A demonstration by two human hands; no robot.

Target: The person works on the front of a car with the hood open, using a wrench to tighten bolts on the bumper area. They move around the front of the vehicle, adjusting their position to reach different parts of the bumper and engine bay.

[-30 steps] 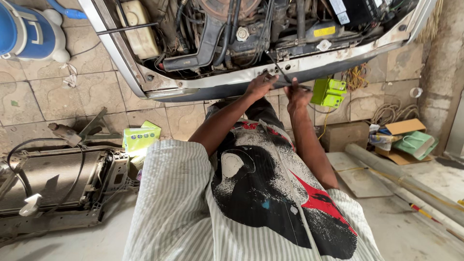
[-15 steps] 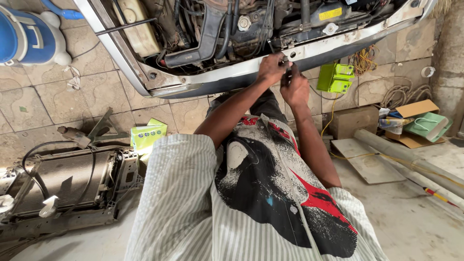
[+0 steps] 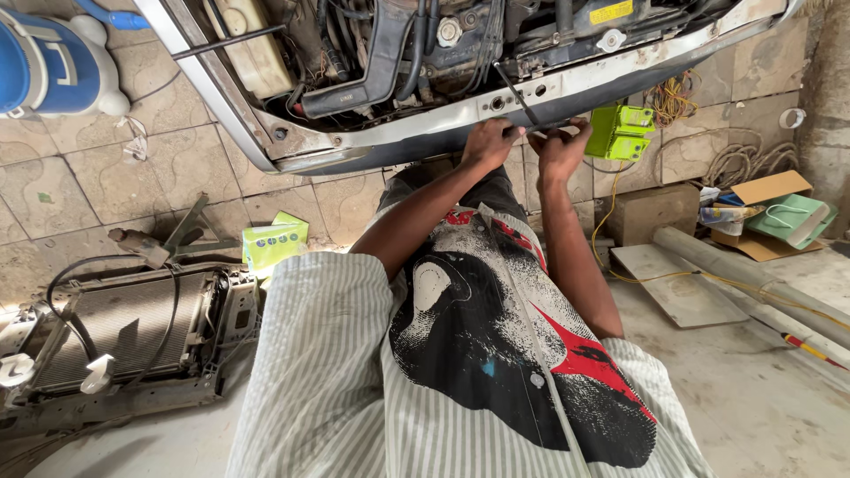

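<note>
Both my hands are up at the grey front panel (image 3: 416, 133) of an open car engine bay (image 3: 416, 44). My left hand (image 3: 490, 142) and my right hand (image 3: 560, 146) meet at the lower end of a thin dark rod-like tool (image 3: 516, 93). The tool slants up and left over the panel's holes. Fingers of both hands curl around its lower end, against the panel's edge. My striped shirt with a black, white and red print fills the lower part of the view.
A removed radiator assembly (image 3: 124, 332) lies on the floor at left, with a green box (image 3: 274, 241) beside it. A bright green device (image 3: 620, 133) sits under the panel right of my hands. Pipes (image 3: 735, 270), cardboard and a green bag (image 3: 784, 219) lie at right. A blue-white container (image 3: 49, 62) stands top left.
My hands have stayed at the same spot on the panel and drawn closer together on the tool. The view has dropped, so the floor and radiator show more.
</note>
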